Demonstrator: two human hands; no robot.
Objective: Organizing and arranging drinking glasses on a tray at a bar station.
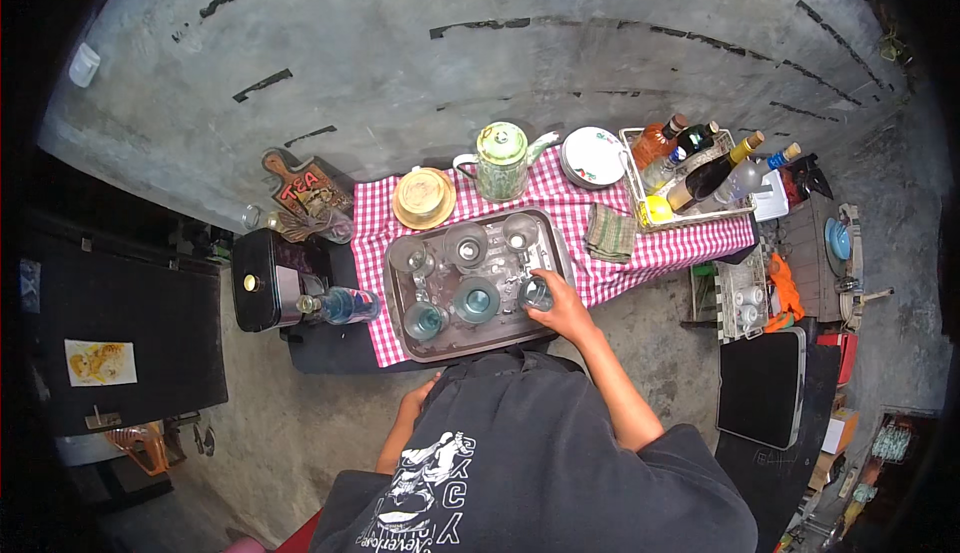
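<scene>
My right hand [564,311] is closed around a clear drinking glass [535,295] at the right side of a brown serving tray [469,346]. Several other glasses are on the same tray, among them a bluish glass [478,300] in the front middle and another glass [426,320] at the front left. Behind these are a glass mug [409,254], a wide glass [466,245] and a glass [519,232] at the back right. Wet-looking spots mark the tray's surface. Down by the table's front edge, my left hand [422,394] is partly hidden by the dark shirt.
On the pink checked tablecloth [367,253] stand an enamel teapot [502,163], a lidded wooden-looking pot [424,197], stacked plates [592,155], a folded cloth [611,234] and a basket [697,221] of bottles. A blue bottle [345,305] stands left of the tray, beside a black appliance [262,283].
</scene>
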